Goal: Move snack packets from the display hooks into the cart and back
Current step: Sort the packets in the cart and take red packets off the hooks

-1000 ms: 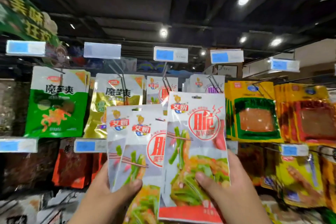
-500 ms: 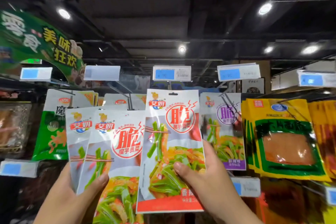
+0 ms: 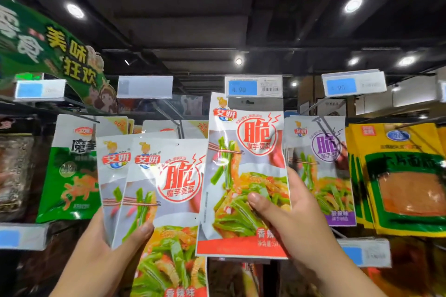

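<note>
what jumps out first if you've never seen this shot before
The white-and-red snack packet at centre draws the eye first: the right hand holds it up just under a blue price tag. To its left, the left hand holds two matching packets, fanned out. Bright yellow packets hang on the display at the far right.

Round recessed ceiling lights (image 3: 75, 10) shone hard against a dark, dim ceiling (image 3: 217, 19), brightest at upper left and upper right. Below, the light fell even and bright, with saturated colours. Glare streaked the glossy red-and-white packet (image 3: 243, 176) near centre. The wide lens bowed the green sign (image 3: 48, 50) at left. The far-left brown packets (image 3: 14, 171) and price tags (image 3: 39, 89) were soft.
</note>
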Available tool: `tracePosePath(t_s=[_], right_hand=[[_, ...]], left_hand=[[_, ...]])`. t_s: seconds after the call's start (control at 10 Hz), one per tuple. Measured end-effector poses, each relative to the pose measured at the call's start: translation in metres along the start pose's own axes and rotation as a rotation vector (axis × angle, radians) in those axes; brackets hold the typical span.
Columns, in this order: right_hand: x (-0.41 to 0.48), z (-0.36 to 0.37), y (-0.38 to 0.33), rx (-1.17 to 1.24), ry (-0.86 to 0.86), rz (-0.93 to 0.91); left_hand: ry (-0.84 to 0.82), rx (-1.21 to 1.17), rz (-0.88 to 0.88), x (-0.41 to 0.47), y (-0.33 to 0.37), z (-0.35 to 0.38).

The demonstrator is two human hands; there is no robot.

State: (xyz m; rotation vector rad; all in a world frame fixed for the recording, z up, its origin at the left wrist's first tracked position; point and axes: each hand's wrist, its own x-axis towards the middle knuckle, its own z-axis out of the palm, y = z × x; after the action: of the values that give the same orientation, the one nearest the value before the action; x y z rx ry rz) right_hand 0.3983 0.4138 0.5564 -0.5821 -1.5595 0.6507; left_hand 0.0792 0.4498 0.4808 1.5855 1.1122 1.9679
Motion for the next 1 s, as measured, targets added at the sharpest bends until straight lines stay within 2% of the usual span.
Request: tracePosePath(t_s=[0.3,0.6,0.7,0.9,1.0], right_hand=[[0.001,0.003,0.001,0.025,0.027,0.065],[0.006,0.001,0.003,0.045,0.005,0.128],[0.010,-0.001,0.004,0.043,0.017,0.151],[0.039,-0.007,0.022,-0.138,0.103,0.211],[0.065,-0.007,0.037,-0.490,0.071,0.263]], left_hand=[[-0.070,-0.101,0.062,0.002,0.022,0.015],[-0.012,-0.121,0.034,-0.002,0.032,0.019],[0.009,-0.094,0.079,-0.003,0.031,0.016],[0.029,0.059,0.102,0.005,-0.001,-0.013],[0.010,0.213,0.062,0.008,-0.022,-0.034]])
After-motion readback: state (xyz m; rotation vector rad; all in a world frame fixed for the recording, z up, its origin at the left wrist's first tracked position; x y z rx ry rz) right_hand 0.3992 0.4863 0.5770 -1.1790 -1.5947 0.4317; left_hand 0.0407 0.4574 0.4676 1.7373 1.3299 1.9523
